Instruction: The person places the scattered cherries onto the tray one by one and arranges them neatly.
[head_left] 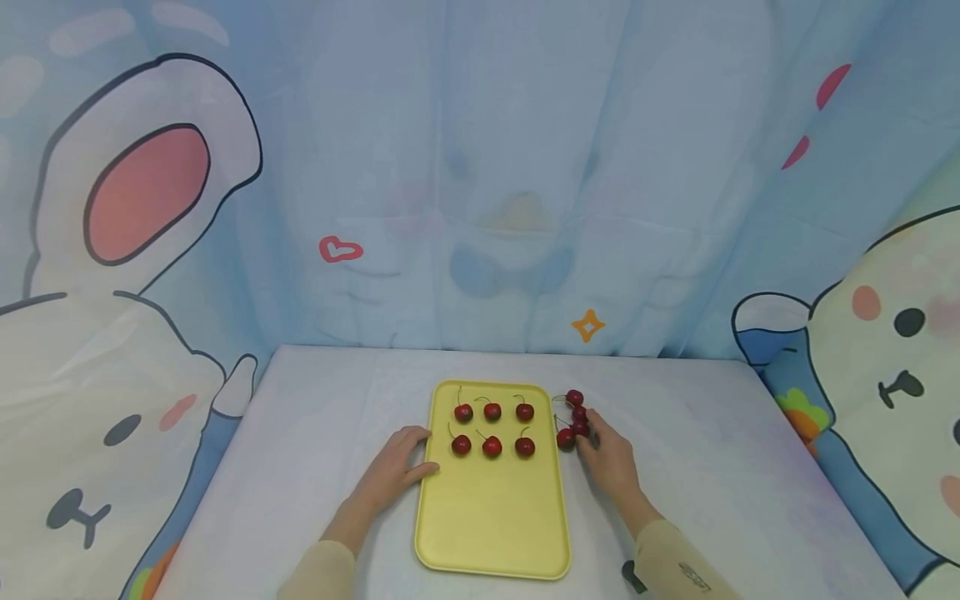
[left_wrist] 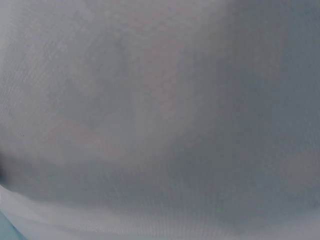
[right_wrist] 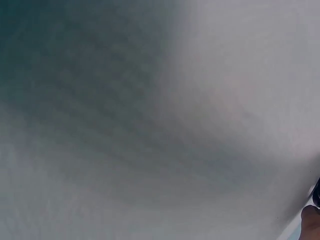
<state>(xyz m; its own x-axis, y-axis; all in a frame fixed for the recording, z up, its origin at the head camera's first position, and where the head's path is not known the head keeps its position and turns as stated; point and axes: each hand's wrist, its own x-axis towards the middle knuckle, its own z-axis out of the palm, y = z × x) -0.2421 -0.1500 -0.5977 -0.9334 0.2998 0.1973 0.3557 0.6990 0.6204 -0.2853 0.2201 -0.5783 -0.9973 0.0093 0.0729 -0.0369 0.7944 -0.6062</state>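
A yellow tray [head_left: 491,521] lies on the table, with red cherries [head_left: 492,447] in two rows of three on its far half, stems up. At its left rim is my left hand [head_left: 390,471], thumb and fingertips spread and touching the edge. Just off the right rim lies a small group of loose cherries [head_left: 566,439]. My right hand [head_left: 613,462] pinches one cherry [head_left: 580,428] of that group between thumb and fingers. The left wrist view has only blurred pale cloth. In the right wrist view a sliver of finger [right_wrist: 311,222] appears at the lower right corner.
A white cloth covers the table [head_left: 720,467]. Behind it hangs a blue curtain [head_left: 510,167] with printed cartoon animals, which also runs down both sides. Near the right sleeve is a small dark strap-like piece [head_left: 633,576].
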